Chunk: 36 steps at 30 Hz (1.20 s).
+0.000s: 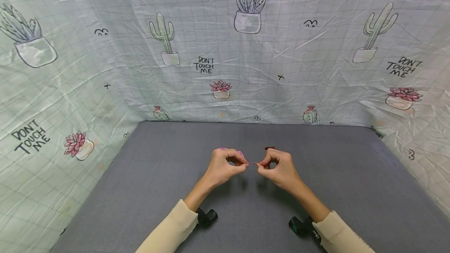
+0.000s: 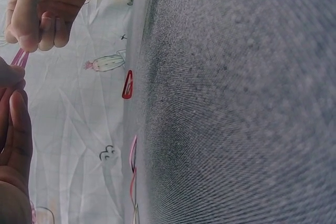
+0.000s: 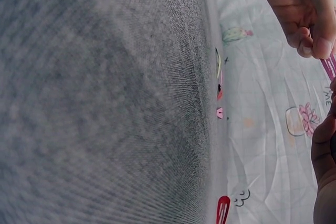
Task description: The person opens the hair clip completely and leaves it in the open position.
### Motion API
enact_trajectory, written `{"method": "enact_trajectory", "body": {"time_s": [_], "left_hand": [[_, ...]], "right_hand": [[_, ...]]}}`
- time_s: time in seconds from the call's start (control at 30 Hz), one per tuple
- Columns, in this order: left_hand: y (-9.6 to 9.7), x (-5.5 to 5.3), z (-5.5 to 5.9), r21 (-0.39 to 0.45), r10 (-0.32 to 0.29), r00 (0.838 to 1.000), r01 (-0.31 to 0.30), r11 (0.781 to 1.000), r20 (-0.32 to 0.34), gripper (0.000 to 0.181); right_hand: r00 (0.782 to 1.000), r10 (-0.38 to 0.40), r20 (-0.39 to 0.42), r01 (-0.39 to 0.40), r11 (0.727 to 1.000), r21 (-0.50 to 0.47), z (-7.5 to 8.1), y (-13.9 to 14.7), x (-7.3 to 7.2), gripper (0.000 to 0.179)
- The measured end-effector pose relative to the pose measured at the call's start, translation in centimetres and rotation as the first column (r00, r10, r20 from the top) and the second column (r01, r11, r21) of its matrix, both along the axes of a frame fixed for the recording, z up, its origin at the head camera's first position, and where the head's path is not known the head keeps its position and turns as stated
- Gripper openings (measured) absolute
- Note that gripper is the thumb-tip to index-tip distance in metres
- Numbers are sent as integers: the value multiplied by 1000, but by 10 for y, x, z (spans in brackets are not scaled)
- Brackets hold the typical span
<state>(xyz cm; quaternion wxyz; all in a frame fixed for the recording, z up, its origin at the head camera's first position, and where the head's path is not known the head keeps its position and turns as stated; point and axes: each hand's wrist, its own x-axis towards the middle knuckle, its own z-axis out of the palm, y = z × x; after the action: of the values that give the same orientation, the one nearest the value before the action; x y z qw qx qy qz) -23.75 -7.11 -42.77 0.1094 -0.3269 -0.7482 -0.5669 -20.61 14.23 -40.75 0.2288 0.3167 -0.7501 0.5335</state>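
Note:
Between the two hands stretches a purple snap hair clip [image 2: 20, 57], held up above the table. My left hand [image 1: 225, 164] pinches one end between thumb and index finger. At the opposite end, the thumb and index finger of my right hand [image 1: 279, 167] pinch it too. In the head view the hair clip shows edge-on as a thin line, while both wrist views show its slotted face. Fingertips cover both of its ends. A red snap hair clip [image 2: 127, 84] lies on the table beyond the right hand.
Behind the left hand are thin pink and red pieces [image 2: 133, 169], partly hidden in the head view. A small pink piece [image 3: 219, 113] lies near them. The grey table [image 1: 168, 190] meets a printed plastic curtain [image 1: 225, 50] at its back and sides.

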Motion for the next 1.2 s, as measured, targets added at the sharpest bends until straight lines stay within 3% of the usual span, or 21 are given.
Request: {"method": "enact_trajectory", "body": {"time_s": [0.97, 1.2], "left_hand": [[0, 1, -4, -24, 46, 999, -45, 999, 22, 13], [-1, 1, -1, -23, 24, 999, -23, 999, 32, 15]], "right_hand": [[1000, 7, 22, -7, 1000, 19, -4, 0, -1, 33], [999, 11, 32, -11, 1000, 22, -3, 0, -1, 32]]}}
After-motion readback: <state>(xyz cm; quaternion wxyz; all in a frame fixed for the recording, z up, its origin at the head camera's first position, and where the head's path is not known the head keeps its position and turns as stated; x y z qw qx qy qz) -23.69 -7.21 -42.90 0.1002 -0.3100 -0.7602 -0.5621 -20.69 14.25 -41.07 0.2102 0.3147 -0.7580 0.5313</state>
